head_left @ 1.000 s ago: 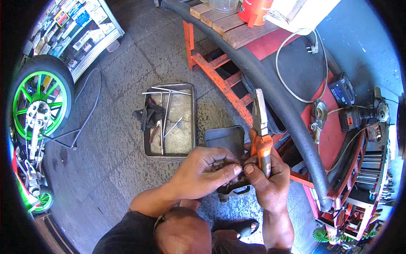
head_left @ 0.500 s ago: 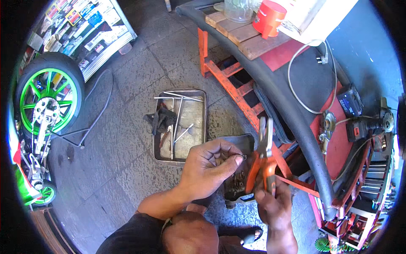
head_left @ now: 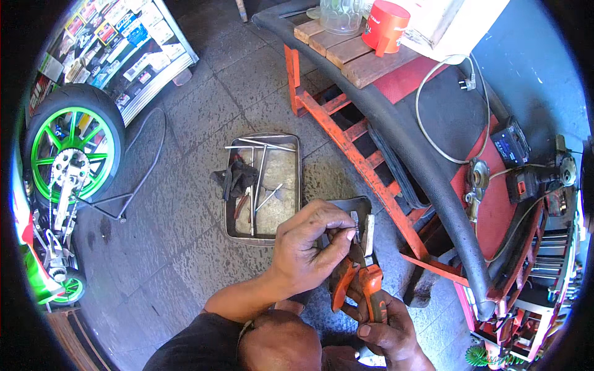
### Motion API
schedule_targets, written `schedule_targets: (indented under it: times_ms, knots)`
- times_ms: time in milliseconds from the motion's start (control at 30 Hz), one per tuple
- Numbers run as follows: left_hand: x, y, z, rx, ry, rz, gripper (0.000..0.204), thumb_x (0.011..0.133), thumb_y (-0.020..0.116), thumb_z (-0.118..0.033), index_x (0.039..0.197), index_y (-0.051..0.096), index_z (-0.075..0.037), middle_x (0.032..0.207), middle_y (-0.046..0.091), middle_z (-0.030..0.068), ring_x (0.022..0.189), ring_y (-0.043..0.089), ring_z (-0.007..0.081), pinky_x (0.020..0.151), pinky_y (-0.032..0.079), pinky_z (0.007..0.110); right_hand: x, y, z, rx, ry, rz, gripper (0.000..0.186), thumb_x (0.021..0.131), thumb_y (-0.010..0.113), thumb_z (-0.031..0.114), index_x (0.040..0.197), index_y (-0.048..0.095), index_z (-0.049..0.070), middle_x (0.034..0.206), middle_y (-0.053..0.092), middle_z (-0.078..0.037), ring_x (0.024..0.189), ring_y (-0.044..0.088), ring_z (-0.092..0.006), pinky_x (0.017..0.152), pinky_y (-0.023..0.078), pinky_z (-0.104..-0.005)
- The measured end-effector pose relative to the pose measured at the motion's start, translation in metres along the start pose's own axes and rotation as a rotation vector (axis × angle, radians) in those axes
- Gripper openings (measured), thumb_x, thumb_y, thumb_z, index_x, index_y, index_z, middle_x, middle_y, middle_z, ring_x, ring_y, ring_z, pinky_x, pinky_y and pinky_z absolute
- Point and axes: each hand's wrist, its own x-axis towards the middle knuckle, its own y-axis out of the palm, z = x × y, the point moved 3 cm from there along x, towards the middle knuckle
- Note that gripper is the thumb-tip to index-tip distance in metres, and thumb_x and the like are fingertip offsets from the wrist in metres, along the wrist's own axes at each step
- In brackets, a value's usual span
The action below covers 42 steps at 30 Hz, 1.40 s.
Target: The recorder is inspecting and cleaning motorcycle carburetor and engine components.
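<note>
My left hand [head_left: 312, 244] is closed in a pinch, thumb against fingertips. A tiny metal piece showed at these fingertips a moment ago; its kind is too small to make out, and now the fingers and plier jaws mostly hide it. Orange-handled pliers [head_left: 373, 281] are gripped in my right hand [head_left: 391, 331], handles spread and jaws parted. One jaw reaches right beside my left fingertips; whether it touches the piece I cannot tell. Beneath both hands lies a dark tray [head_left: 356, 203], largely covered by them.
On the tiled floor a metal tray [head_left: 299, 185] holds T-handle wrenches [head_left: 260, 179] and a black cloth [head_left: 238, 176]. An orange-framed bench [head_left: 343, 133] stands right, with a red cup [head_left: 385, 28] and a cordless tool [head_left: 526, 185]. A green motorcycle wheel [head_left: 71, 151] is left.
My right hand has brought the pliers left and down to my left fingertips, and their jaws and handles have spread wider. My left hand has barely shifted.
</note>
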Motion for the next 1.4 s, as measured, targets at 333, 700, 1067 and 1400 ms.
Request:
schedule_targets:
  times_ms: [333,700,1067,1400]
  knots:
    - [0.002,-0.002,-0.01,0.12,0.118,0.041,0.024,0.082,0.074,0.005,0.104,0.067,-0.001,0.092,0.066,0.0142,0.079,0.068,0.0271,0.068,0.055,0.034,-0.005,0.011,0.013,-0.123,0.01,-0.104,0.044,0.071,0.077,0.006,0.108,0.056,-0.006,0.08,0.049,0.0,0.077,0.054,-0.0128,0.087,0.046,-0.0292]
    - [0.0,-0.003,-0.008,0.135,0.115,0.045,0.024,0.081,0.074,0.006,0.103,0.066,0.0,0.093,0.066,0.015,0.079,0.067,0.0288,0.068,0.055,0.036,-0.002,0.02,0.016,-0.216,0.006,-0.1,0.032,0.072,0.073,0.004,0.098,0.056,-0.001,0.079,0.049,0.001,0.073,0.05,-0.0102,0.08,0.049,-0.0297]
    - [0.0,0.0,-0.005,0.117,0.12,0.026,0.022,0.082,0.073,0.006,0.101,0.065,0.0,0.089,0.065,0.0139,0.076,0.066,0.0272,0.066,0.054,0.035,-0.004,0.012,0.018,-0.404,0.133,-0.039,0.057,0.073,0.061,-0.004,0.13,0.054,-0.01,0.112,0.067,-0.014,0.105,0.063,-0.0193,0.097,0.048,-0.0346]
    - [-0.001,0.001,-0.006,0.121,0.112,0.011,0.019,0.083,0.072,0.005,0.1,0.065,0.0,0.09,0.066,0.0139,0.075,0.066,0.027,0.065,0.054,0.034,-0.002,0.009,0.015,-0.396,0.069,0.007,0.054,0.075,0.059,-0.003,0.129,0.054,-0.008,0.119,0.063,-0.013,0.106,0.063,-0.0205,0.096,0.049,-0.0352]
